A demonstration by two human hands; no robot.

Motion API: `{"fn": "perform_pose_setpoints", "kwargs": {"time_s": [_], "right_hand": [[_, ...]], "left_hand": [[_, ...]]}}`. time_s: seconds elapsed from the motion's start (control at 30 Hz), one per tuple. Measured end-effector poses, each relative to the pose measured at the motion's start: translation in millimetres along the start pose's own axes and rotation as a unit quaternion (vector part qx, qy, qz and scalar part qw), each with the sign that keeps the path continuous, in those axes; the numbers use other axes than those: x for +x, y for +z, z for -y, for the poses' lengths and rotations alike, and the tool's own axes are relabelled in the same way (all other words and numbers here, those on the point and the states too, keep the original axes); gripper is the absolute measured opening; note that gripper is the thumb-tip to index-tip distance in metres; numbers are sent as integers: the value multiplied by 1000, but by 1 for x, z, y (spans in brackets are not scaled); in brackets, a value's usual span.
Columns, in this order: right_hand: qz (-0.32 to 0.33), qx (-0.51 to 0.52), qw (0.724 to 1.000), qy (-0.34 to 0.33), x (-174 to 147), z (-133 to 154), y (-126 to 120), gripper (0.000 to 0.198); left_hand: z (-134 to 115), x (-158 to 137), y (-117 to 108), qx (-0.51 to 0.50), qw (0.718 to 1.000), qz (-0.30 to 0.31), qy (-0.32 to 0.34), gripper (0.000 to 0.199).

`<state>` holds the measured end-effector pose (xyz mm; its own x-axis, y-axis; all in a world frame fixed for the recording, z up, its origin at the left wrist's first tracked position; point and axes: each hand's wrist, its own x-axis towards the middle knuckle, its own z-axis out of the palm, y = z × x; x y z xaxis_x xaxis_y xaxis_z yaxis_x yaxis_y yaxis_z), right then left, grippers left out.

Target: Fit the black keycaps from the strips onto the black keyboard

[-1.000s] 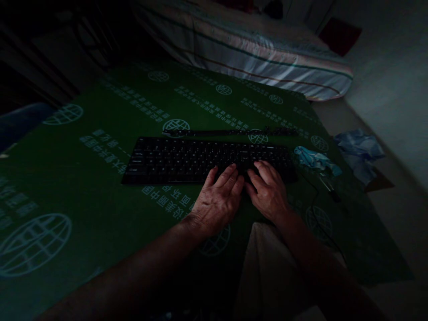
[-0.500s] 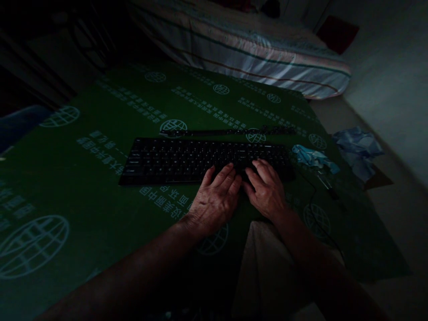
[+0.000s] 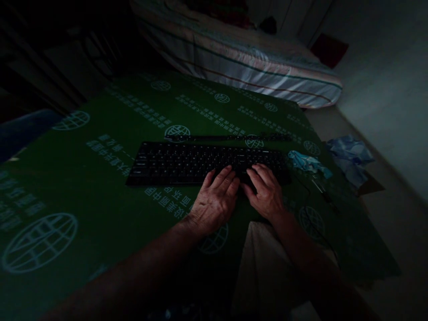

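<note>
A black keyboard (image 3: 174, 162) lies on a green printed board. My left hand (image 3: 214, 200) rests at its near edge, palm down, with the fingers stretched over the lower keys right of the middle. Close beside it, my right hand (image 3: 267, 194) reaches over the right part of the keyboard, its fingers apart and slightly bent onto the keys. I see nothing held in either hand, though the area under the fingertips is hidden and dark. Just behind the keyboard runs a thin black strip (image 3: 214, 138) with small dark pieces along its right end.
Right of the keyboard lie a crumpled light-blue cloth (image 3: 309, 162), a slim tool like a screwdriver (image 3: 323, 189) and a thin black cable (image 3: 312, 223). Crumpled bluish plastic (image 3: 349, 154) sits beyond the board's right edge. A bed (image 3: 267, 80) stands behind the green board (image 3: 117, 214).
The camera view has shifted slightly, so the keyboard and room sit differently in the picture. Both hands keep almost the same place at the keyboard, with small finger movements.
</note>
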<state>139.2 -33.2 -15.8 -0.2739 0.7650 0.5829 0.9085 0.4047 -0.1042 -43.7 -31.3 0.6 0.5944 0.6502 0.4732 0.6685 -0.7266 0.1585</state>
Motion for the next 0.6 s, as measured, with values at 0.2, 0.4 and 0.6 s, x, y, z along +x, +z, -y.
{"fn": "perform_pose_setpoints", "kwargs": {"time_s": [0.2, 0.4, 0.6], "right_hand": [[-14, 7, 1000, 7, 1, -2, -1, 33], [-9, 7, 1000, 4, 1, -2, -3, 31], [27, -15, 999, -31, 0, -1, -1, 29]], "left_hand": [[3, -4, -1, -12, 1000, -22, -7, 28], [3, -9, -6, -52, 995, -64, 48, 19], [0, -11, -8, -73, 992, -7, 104, 21]]}}
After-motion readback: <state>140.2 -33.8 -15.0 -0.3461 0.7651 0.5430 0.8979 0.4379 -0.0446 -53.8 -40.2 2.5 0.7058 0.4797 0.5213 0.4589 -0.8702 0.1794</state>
